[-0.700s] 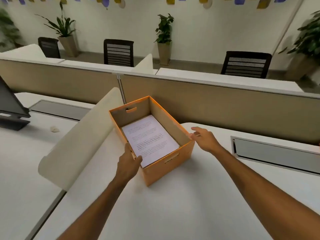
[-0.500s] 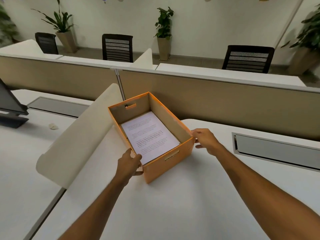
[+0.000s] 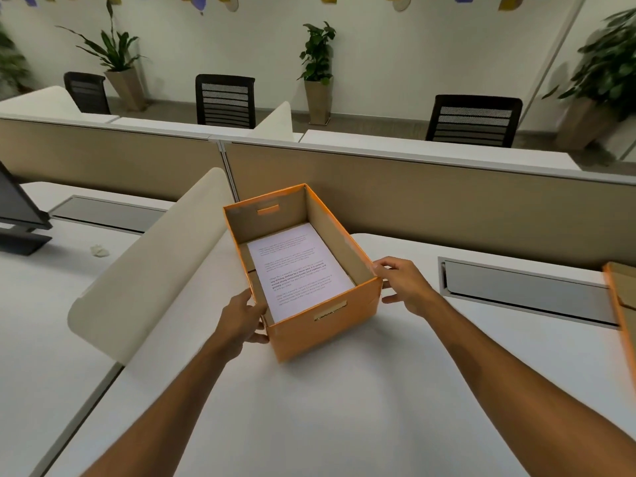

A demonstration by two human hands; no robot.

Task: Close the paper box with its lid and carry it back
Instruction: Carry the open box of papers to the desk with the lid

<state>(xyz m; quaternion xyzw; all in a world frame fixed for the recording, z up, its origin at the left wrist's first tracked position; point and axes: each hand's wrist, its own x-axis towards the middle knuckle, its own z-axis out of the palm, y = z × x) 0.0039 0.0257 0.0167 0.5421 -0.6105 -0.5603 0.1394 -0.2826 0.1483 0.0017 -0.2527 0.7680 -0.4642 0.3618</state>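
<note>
An open orange paper box (image 3: 327, 327) stands on the white desk (image 3: 344, 407), turned at an angle, with a printed white sheet (image 3: 299, 270) lying flat inside. My left hand (image 3: 241, 318) grips its near left corner, thumb over the rim. My right hand (image 3: 402, 284) holds the near right corner, fingers against the outer wall. At the far right edge of the desk lies an orange lid (image 3: 623, 304), mostly cut off by the frame.
A curved cream divider (image 3: 148, 266) stands just left of the box. A beige partition (image 3: 447, 208) runs behind it. A grey cable tray (image 3: 526, 290) lies to the right, a monitor base (image 3: 17, 232) far left. Chairs and potted plants stand beyond.
My left hand slid from the box's rim down to its near left corner. My right hand closed onto the right corner. The lid has come into view at the right.
</note>
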